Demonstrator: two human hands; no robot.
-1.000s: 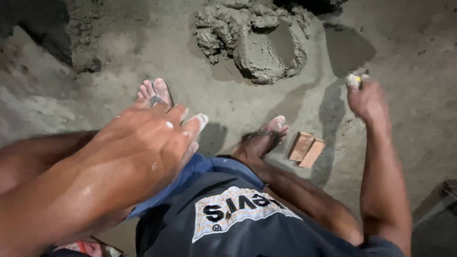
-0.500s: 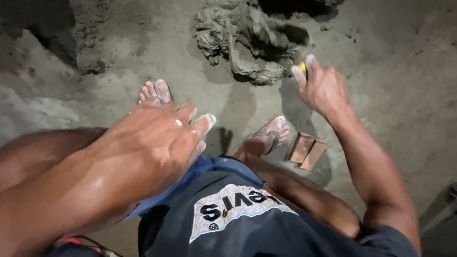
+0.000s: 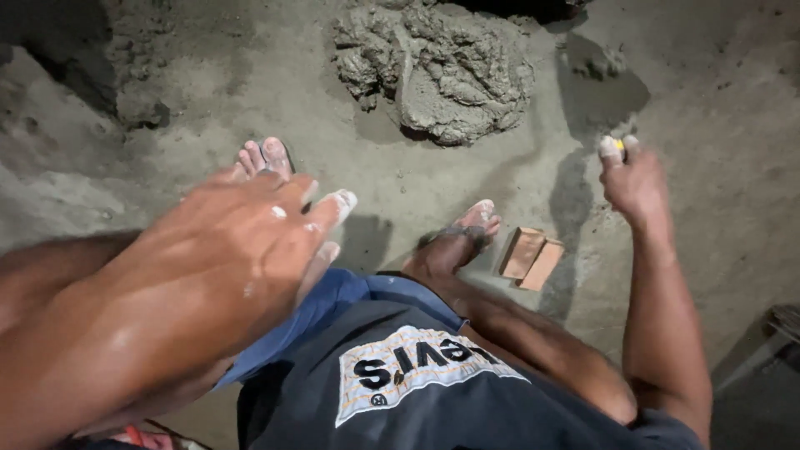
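One wide stretch of packed, sandy floor [image 3: 733, 108] fills the view, gritty and grey. At its top lies a heap of wet mortar [image 3: 454, 71], lumpy and roughly round, with a smooth scooped hollow in its left part. The left hand [image 3: 258, 229] hovers close under the camera, fingers held flat and together, tips dusted white, gripping nothing. Two bare feet in sandals rest on the floor below the heap. A broken brick piece [image 3: 532, 256], reddish and blocky, lies just beside the right foot, its long axis tilted up to the right. The right hand [image 3: 633, 179] is closed on a small yellow object [image 3: 620, 145], mostly hidden between the fingertips, pointing away toward the floor's far side; its shape cannot be told.
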